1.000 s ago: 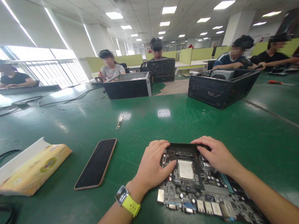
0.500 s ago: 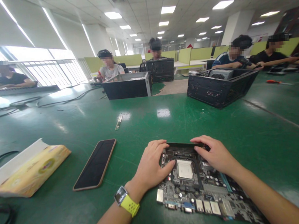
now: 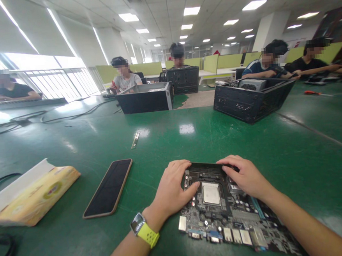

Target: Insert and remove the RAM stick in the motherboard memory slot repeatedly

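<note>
A motherboard (image 3: 238, 213) lies on the green table, its row of ports facing me and a square silver processor (image 3: 211, 193) in its socket. Along its far edge stands a dark memory module (image 3: 205, 167) in the slot area. The fingers of my left hand (image 3: 172, 186) curl over the module's left end, while the thumb stretches over the board beside the processor. My right hand (image 3: 246, 175) pinches the module's right end between thumb and fingers. The slot beneath is partly hidden.
A phone (image 3: 108, 189) and a yellow tissue pack (image 3: 43, 193) lie to the left. Farther out is a loose memory stick (image 3: 135, 140). Opened computer cases (image 3: 145, 100) (image 3: 245, 101) stand across the table, near several people. A screwdriver (image 3: 313, 93) rests at far right.
</note>
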Motion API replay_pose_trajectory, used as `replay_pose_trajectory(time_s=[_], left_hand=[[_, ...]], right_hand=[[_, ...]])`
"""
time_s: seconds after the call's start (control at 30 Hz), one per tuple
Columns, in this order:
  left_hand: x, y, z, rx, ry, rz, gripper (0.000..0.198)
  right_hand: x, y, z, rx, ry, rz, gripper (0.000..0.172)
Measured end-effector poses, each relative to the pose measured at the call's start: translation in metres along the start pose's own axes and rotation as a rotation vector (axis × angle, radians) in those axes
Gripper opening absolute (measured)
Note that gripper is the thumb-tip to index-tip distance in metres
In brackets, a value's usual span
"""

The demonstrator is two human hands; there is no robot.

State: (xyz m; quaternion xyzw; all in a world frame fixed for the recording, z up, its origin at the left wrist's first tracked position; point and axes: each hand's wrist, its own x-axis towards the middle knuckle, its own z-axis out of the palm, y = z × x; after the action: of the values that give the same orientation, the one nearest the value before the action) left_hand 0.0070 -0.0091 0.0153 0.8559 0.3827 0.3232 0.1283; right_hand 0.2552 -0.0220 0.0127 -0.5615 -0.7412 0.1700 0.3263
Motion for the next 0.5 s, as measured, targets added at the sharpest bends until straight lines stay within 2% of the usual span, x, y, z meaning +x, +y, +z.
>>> replay_pose_trajectory(time_s=[0.5], left_hand=[[-0.0003, 0.0005, 0.0003, 0.037, -0.002, -0.03, 0.039]], right_hand=[[-0.0009, -0.0041, -0.0009, -0.005, -0.001, 0.005, 0.025]])
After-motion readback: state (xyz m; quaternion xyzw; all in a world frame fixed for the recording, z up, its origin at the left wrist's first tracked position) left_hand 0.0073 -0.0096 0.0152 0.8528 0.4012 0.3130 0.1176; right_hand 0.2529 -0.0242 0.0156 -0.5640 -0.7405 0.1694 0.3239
